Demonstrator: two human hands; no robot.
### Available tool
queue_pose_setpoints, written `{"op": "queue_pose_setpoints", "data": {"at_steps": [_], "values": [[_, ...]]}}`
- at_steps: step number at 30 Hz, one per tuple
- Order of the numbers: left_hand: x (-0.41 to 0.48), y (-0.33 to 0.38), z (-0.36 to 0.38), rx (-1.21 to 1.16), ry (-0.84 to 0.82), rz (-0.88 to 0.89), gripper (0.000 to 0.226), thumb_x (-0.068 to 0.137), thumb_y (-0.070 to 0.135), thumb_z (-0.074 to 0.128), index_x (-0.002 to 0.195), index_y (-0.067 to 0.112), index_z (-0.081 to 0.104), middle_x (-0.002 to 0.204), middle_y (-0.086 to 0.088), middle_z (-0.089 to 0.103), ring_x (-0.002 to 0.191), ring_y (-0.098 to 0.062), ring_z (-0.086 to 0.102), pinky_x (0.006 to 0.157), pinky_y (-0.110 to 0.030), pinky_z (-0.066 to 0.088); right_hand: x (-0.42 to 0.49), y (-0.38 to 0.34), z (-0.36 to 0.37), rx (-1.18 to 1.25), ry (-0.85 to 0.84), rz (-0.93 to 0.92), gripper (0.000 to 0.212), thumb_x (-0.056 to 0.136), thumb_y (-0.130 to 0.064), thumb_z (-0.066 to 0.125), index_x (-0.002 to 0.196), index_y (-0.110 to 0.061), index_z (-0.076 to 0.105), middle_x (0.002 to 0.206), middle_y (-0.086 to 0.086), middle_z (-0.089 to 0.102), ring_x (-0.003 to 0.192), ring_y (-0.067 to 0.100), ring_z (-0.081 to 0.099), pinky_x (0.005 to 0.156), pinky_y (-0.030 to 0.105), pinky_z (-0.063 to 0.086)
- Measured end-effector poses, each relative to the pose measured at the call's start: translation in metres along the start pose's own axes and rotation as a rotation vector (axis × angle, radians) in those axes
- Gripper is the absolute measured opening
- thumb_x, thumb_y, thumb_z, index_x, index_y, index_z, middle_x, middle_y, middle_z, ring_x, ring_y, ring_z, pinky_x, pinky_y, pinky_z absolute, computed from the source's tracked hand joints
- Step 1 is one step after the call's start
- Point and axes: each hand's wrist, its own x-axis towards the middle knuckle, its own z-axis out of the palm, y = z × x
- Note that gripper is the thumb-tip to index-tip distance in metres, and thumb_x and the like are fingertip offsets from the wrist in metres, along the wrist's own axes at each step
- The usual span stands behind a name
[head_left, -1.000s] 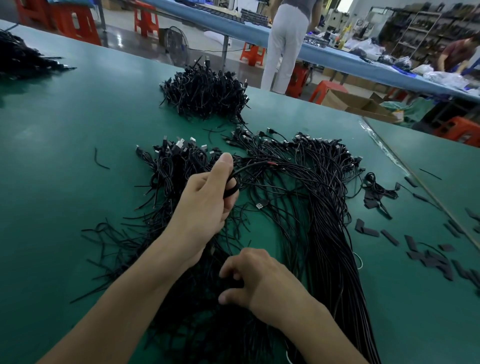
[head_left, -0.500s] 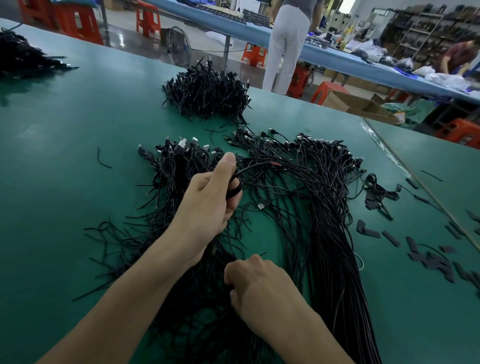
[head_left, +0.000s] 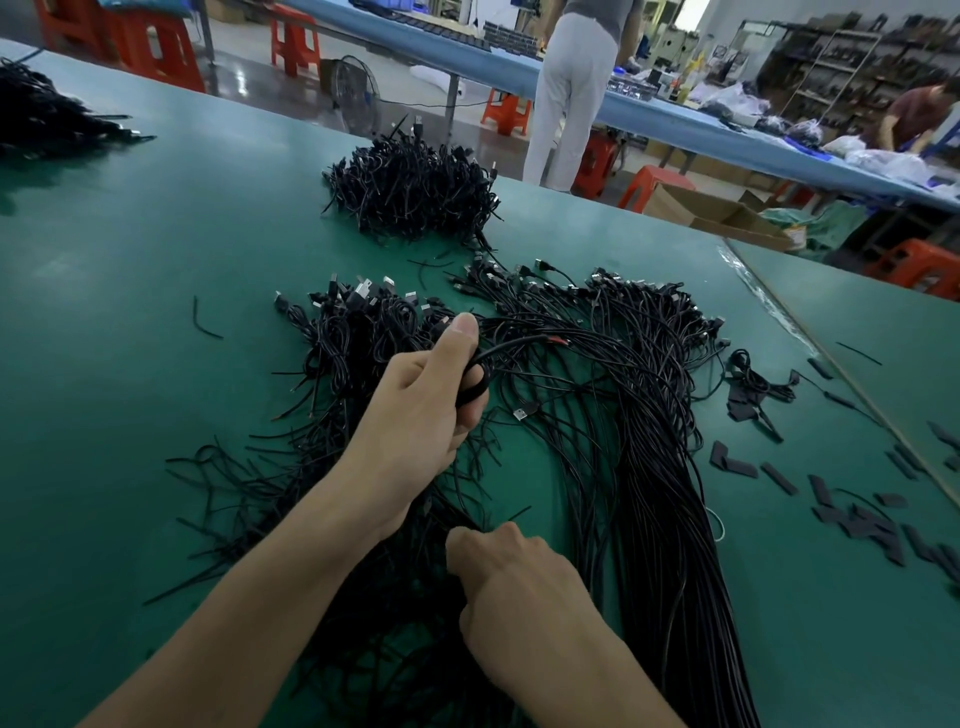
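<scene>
Mid-table | left hand (head_left: 421, 410) grips coiled cable (head_left: 477, 383) | right hand (head_left: 519, 587) curled into strands (head_left: 649, 519), hold unclear | advice: feed slack evenly, loops tight

Cable heap (head_left: 415, 187) behind loose cables (head_left: 613, 395); strips (head_left: 779, 475) rt.

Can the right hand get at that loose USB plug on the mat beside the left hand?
Probably yes: the USB plug lies uncovered on bare mat ahead of the right hand, once it releases the cables it grips.
</scene>
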Motion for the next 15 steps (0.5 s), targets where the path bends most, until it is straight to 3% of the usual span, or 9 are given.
{"op": "queue_pose_setpoints", "data": {"at_steps": [3,6,9,12,15], "values": [[0.000,0.001,-0.001,-0.003,0.007,0.003,0.062,0.102,0.051,0.038,0.049,0.018,0.040,0.041,0.009,0.038,0.035,-0.006,0.024,0.035,-0.015,0.021,-0.003,0.001,-0.005,0.071,0.020,0.007,0.015,0.097,-0.015,0.050,0.105,-0.014,0.037,0.078,-0.001,0.029,0.065,0.020,0.034,0.049,0.028,0.023],[0.000,0.002,-0.001,-0.001,0.005,0.005,0.062,0.102,0.050,0.038,0.049,0.018,0.039,0.040,0.008,0.038,0.036,-0.006,0.024,0.035,-0.015,0.021,-0.006,0.004,-0.011,0.115,0.008,0.004,0.020,0.099,-0.016,0.046,0.118,-0.014,0.039,0.082,-0.001,0.030,0.070,0.019,0.037,0.050,0.026,0.024],[-0.001,0.001,-0.001,-0.003,0.002,0.011,0.062,0.103,0.050,0.038,0.050,0.017,0.040,0.041,0.009,0.038,0.036,-0.006,0.024,0.035,-0.015,0.021,-0.010,0.006,-0.019,0.097,-0.027,0.003,0.008,0.100,-0.010,0.044,0.107,-0.014,0.041,0.085,-0.001,0.033,0.067,0.015,0.037,0.052,0.026,0.028],[-0.001,0.001,-0.001,-0.006,-0.002,0.012,0.062,0.102,0.051,0.038,0.050,0.018,0.040,0.042,0.010,0.038,0.036,-0.006,0.024,0.035,-0.015,0.021,-0.011,0.009,-0.020,0.071,-0.031,-0.007,0.019,0.100,-0.009,0.046,0.118,-0.011,0.053,0.097,0.003,0.043,0.080,0.021,0.049,0.065,0.032,0.042],[-0.001,0.000,0.000,-0.008,-0.003,0.003,0.061,0.101,0.052,0.039,0.050,0.019,0.040,0.043,0.009,0.039,0.037,-0.007,0.024,0.036,-0.015,0.021,-0.010,0.008,-0.018,0.088,0.004,-0.006,0.018,0.099,-0.009,0.047,0.113,-0.012,0.058,0.104,0.005,0.053,0.087,0.025,0.058,0.065,0.031,0.045]]}}
